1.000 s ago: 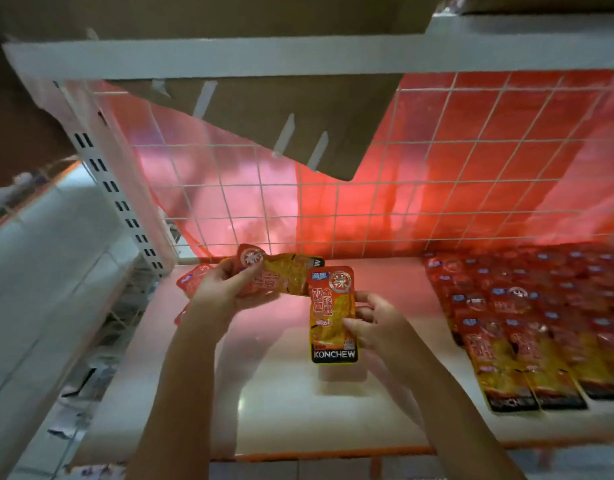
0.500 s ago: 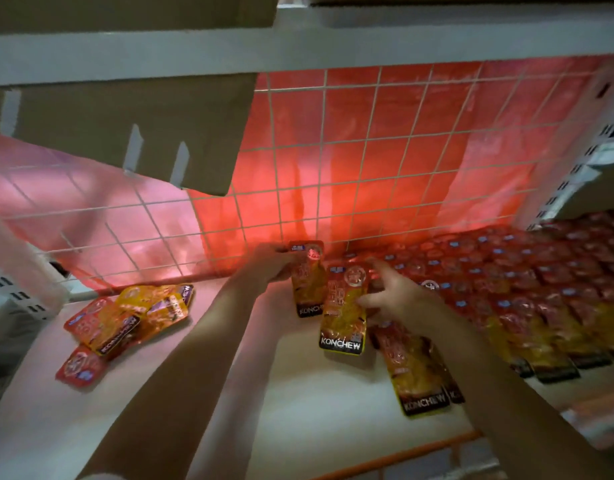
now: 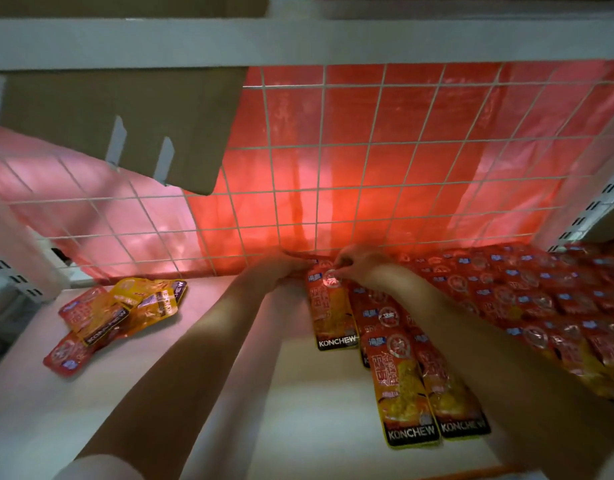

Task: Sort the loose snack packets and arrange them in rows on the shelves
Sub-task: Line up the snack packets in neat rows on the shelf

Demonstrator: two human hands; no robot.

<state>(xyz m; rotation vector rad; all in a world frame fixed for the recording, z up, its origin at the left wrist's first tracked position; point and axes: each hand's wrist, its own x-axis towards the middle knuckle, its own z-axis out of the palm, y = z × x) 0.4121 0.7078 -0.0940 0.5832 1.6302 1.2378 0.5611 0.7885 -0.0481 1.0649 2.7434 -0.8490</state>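
Shelf (image 3: 194, 393) bears packet (image 3: 329, 310) lengthwise, logo end toward wire grid (image 3: 333, 150).

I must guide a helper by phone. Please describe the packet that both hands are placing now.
On the white shelf, find the rows of red packets at right. At their left edge, by the wire grid, lies one KONCHEW packet; both hands touch its top.

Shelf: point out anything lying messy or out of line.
A loose heap of packets lies jumbled at the shelf's left end, overlapping at odd angles, some turned sideways, apart from the neat rows on the right.
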